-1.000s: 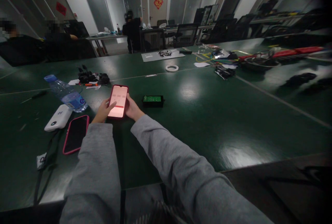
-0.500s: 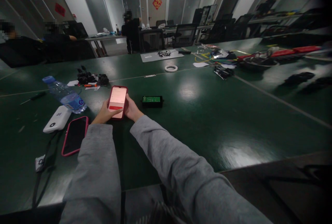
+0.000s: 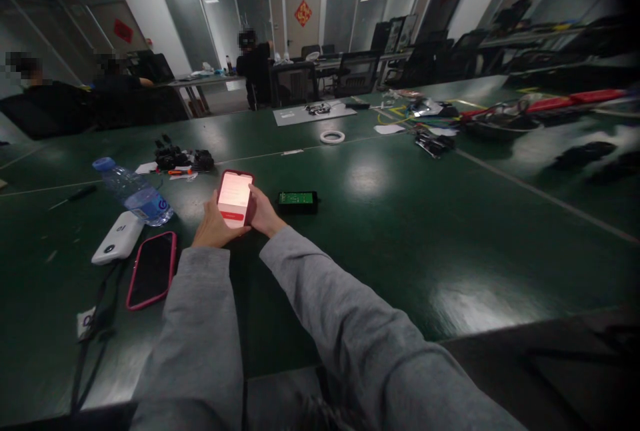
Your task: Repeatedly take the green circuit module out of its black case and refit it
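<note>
A lit phone (image 3: 235, 192) in a red case is held upright between both hands above the green table (image 3: 380, 264). Its screen is pale pink with a red button low down. My left hand (image 3: 213, 226) grips the left side and bottom, its thumb along the lower edge. On the right side, my right hand (image 3: 265, 211) is closed around the phone, with the thumb near the screen's edge. Just right of the hands lies a small black device (image 3: 298, 202) with a green display. Left of my sleeve rests a second phone (image 3: 153, 271), dark-screened, in a pink case.
A water bottle (image 3: 145, 201) lies tilted beside a white power bank (image 3: 119, 238) with a cable. A screwdriver (image 3: 75, 196) and black parts (image 3: 183, 158) are farther left. A tape roll (image 3: 332, 137) and tangled wires (image 3: 415, 111) lie toward the back. People sit beyond the table.
My left thumb has shifted from across the lower screen to the phone's bottom edge. The screen's red button now shows uncovered. The whole view has shifted slightly.
</note>
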The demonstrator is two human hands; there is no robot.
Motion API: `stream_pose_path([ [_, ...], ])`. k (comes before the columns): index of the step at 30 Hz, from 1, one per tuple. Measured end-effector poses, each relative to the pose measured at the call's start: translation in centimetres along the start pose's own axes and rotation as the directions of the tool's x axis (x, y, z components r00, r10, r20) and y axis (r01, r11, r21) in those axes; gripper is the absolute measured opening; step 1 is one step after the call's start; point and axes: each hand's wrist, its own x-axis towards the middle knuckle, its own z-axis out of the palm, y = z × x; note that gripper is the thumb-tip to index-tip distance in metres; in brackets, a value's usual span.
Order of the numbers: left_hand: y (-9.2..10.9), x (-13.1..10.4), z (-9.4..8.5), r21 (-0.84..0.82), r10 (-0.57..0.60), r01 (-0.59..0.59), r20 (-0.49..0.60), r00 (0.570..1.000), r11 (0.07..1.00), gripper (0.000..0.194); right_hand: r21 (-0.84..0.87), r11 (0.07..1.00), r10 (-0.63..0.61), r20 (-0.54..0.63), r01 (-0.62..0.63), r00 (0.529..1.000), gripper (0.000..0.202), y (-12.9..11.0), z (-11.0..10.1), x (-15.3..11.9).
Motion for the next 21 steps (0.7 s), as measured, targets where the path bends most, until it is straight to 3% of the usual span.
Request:
stream_pose_path([
  [8,0.8,-0.2,-0.2,0.145,-0.022,0.012,0.069,0.997,0.989,0.128,-0.04,0.999,0.006,-0.093,-0.01,0.996,0.027,0.0,-1.2,0.5],
  [21,2.1,-0.4,-0.6,0.09,0.003,-0.008,0.049,0.999,0.996,0.122,-0.032,0.997,-0.073,-0.046,0.072,0.996,0.034,0.1,-1.2,0.8],
])
